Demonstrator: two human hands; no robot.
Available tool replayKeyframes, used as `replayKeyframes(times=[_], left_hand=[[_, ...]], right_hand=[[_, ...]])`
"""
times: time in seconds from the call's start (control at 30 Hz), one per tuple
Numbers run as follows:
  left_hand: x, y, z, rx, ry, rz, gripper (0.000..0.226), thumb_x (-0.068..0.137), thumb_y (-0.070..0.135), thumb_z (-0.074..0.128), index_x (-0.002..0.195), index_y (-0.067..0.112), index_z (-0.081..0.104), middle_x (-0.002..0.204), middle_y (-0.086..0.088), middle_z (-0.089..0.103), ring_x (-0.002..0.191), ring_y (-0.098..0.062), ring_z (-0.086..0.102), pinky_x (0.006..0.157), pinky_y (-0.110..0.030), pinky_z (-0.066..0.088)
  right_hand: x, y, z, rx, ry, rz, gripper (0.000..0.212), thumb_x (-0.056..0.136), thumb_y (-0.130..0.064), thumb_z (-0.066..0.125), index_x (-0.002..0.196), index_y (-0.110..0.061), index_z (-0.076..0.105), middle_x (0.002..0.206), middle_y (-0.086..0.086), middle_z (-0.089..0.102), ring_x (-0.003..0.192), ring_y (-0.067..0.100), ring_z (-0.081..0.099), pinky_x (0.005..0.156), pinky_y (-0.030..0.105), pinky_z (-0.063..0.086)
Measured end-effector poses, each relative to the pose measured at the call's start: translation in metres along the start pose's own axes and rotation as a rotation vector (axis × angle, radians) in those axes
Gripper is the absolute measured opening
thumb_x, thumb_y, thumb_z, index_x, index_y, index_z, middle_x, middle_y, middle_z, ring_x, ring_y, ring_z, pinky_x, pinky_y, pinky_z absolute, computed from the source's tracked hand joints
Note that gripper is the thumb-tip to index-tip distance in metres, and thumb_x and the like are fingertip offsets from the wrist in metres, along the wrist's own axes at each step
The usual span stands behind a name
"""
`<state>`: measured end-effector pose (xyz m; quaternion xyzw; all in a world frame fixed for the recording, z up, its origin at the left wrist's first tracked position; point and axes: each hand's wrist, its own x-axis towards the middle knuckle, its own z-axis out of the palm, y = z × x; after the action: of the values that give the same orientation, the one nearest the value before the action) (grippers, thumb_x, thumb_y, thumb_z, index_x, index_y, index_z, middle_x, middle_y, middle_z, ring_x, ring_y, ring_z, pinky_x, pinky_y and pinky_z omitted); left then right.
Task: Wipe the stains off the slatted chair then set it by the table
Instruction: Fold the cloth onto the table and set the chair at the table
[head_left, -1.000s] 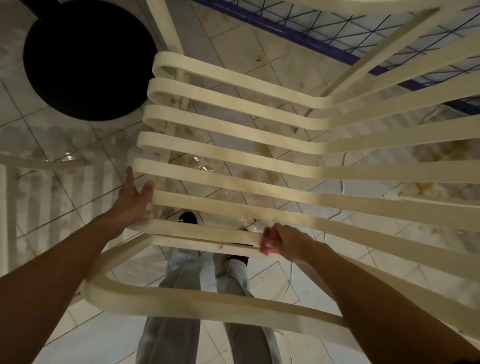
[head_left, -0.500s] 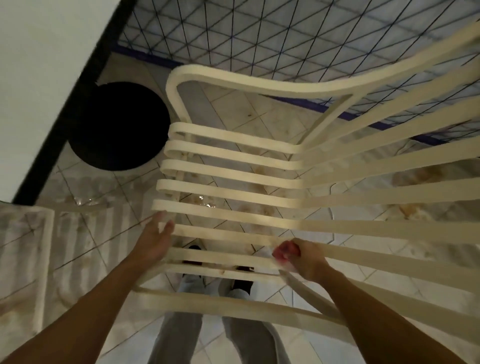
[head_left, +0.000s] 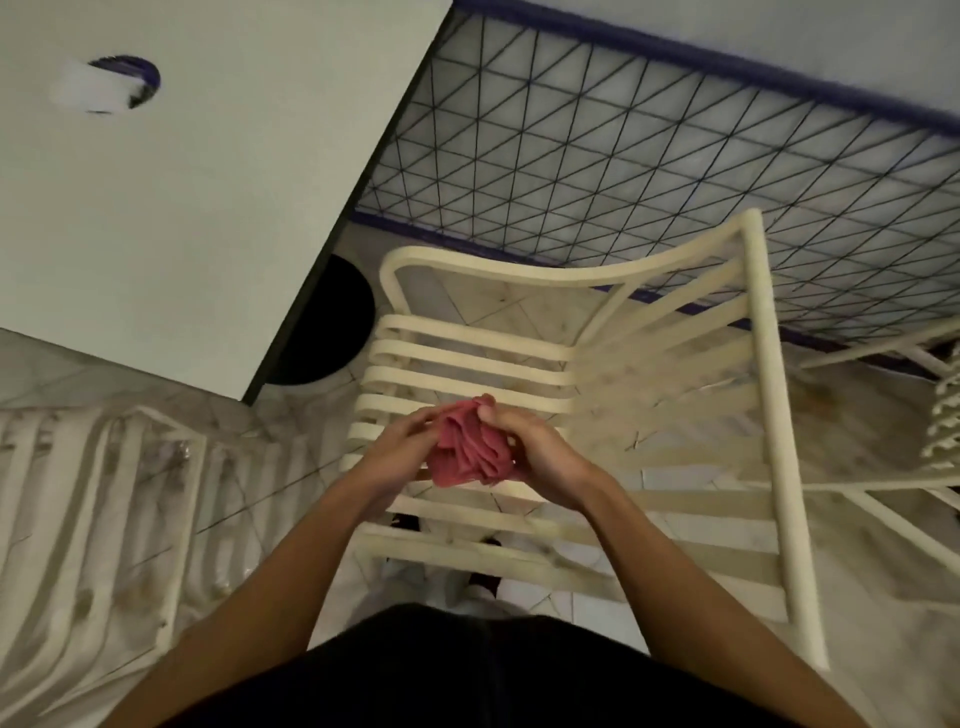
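Observation:
The cream slatted chair (head_left: 769, 395) stands on the tiled floor right in front of me, its seat slats running left to right, next to the corner of the white table (head_left: 197, 208). Above the seat I hold a crumpled pink cloth (head_left: 470, 449) between both hands. My left hand (head_left: 397, 449) grips its left side with curled fingers. My right hand (head_left: 530, 447) grips its right side, thumb on top. Neither hand touches the chair.
A black round table base (head_left: 332, 332) sits under the table's edge. A second slatted chair (head_left: 104, 499) stands at the left and part of another one (head_left: 940, 415) at the right. A wire-grid fence (head_left: 649, 171) with a blue rail runs behind the chair.
Both hands have let go of the chair slats and come together on the pink cloth. The chair now sits lower and farther from me, and the table top has come into view.

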<state>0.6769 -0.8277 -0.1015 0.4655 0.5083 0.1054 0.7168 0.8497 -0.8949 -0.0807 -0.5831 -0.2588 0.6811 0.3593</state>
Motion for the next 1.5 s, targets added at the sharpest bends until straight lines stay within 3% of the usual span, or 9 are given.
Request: replayKeyframes(times=[0.1, 0.23, 0.33, 0.5, 0.77, 0.93, 1.07, 1.33, 1.5], left_hand=[[-0.024, 0.012, -0.006, -0.027, 0.065, 0.051, 0.022, 0.095, 0.029, 0.064, 0.113, 0.019, 0.070, 0.100, 0.000, 0.076, 0.095, -0.018, 0.071, 0.070, -0.026, 0.054], [-0.043, 0.021, -0.024, -0.031, 0.121, 0.111, 0.014, 0.093, 0.023, 0.066, 0.106, 0.019, 0.071, 0.096, 0.001, 0.077, 0.091, -0.015, 0.072, 0.074, -0.023, 0.055], [-0.049, 0.026, -0.044, -0.065, 0.158, 0.137, 0.024, 0.091, 0.023, 0.070, 0.113, 0.015, 0.071, 0.103, -0.004, 0.076, 0.097, -0.020, 0.072, 0.082, -0.029, 0.057], [-0.057, 0.037, -0.083, -0.097, 0.283, 0.183, 0.021, 0.092, 0.021, 0.068, 0.113, 0.014, 0.068, 0.104, -0.004, 0.075, 0.095, -0.018, 0.072, 0.083, -0.033, 0.058], [-0.048, 0.055, -0.155, -0.054, 0.445, 0.246, 0.020, 0.092, 0.033, 0.067, 0.103, 0.016, 0.066, 0.093, -0.007, 0.076, 0.083, -0.021, 0.074, 0.074, -0.038, 0.060], [-0.036, 0.068, -0.200, 0.015, 0.528, 0.259, 0.022, 0.090, 0.030, 0.071, 0.109, 0.021, 0.066, 0.095, -0.001, 0.074, 0.084, -0.019, 0.073, 0.077, -0.036, 0.059], [-0.026, 0.072, -0.225, 0.038, 0.587, 0.254, 0.036, 0.088, 0.013, 0.072, 0.123, 0.016, 0.063, 0.099, -0.005, 0.070, 0.087, -0.022, 0.069, 0.078, -0.038, 0.058], [-0.004, 0.054, -0.253, 0.155, 0.739, 0.165, 0.038, 0.083, 0.019, 0.079, 0.117, 0.014, 0.065, 0.099, -0.008, 0.069, 0.091, -0.026, 0.068, 0.088, -0.046, 0.057], [-0.004, 0.043, -0.258, 0.251, 0.695, 0.156, 0.040, 0.082, 0.018, 0.080, 0.117, 0.009, 0.064, 0.101, -0.010, 0.069, 0.084, -0.020, 0.063, 0.082, -0.036, 0.054]], right_hand=[[-0.012, -0.021, 0.019, -0.060, 0.026, -0.019, 0.072, 0.077, -0.064, 0.073, 0.129, -0.018, 0.055, 0.113, 0.010, 0.071, 0.093, 0.024, 0.071, 0.073, 0.037, 0.054], [-0.013, -0.032, 0.040, -0.153, 0.060, -0.082, 0.079, 0.074, -0.022, 0.088, 0.131, -0.024, 0.034, 0.112, 0.008, 0.067, 0.084, 0.015, 0.069, 0.068, 0.030, 0.056], [0.002, -0.041, 0.061, -0.157, 0.119, -0.130, 0.067, 0.078, 0.000, 0.081, 0.128, -0.015, 0.039, 0.103, 0.005, 0.066, 0.075, 0.007, 0.066, 0.064, 0.024, 0.055], [0.042, -0.065, 0.101, -0.084, 0.251, -0.199, 0.027, 0.092, -0.010, 0.069, 0.115, -0.015, 0.055, 0.098, 0.003, 0.067, 0.078, 0.008, 0.063, 0.067, 0.022, 0.053], [0.098, -0.115, 0.152, -0.218, 0.173, -0.228, 0.038, 0.085, -0.008, 0.073, 0.115, -0.014, 0.050, 0.111, 0.009, 0.065, 0.104, 0.028, 0.066, 0.091, 0.047, 0.057], [0.130, -0.145, 0.175, -0.460, 0.198, -0.336, 0.024, 0.094, -0.017, 0.064, 0.118, -0.013, 0.061, 0.096, -0.002, 0.062, 0.088, 0.017, 0.059, 0.077, 0.032, 0.048], [0.155, -0.161, 0.187, -0.563, 0.233, -0.329, 0.031, 0.094, -0.018, 0.064, 0.125, -0.019, 0.061, 0.111, 0.005, 0.067, 0.093, 0.018, 0.057, 0.077, 0.025, 0.040], [0.196, -0.164, 0.209, -0.505, 0.254, -0.270, 0.037, 0.088, -0.012, 0.069, 0.124, -0.014, 0.060, 0.099, 0.003, 0.062, 0.091, 0.021, 0.063, 0.079, 0.031, 0.053], [0.211, -0.152, 0.210, -0.541, 0.306, -0.238, 0.031, 0.089, -0.009, 0.067, 0.120, -0.013, 0.064, 0.092, 0.003, 0.063, 0.088, 0.021, 0.064, 0.084, 0.032, 0.054]])
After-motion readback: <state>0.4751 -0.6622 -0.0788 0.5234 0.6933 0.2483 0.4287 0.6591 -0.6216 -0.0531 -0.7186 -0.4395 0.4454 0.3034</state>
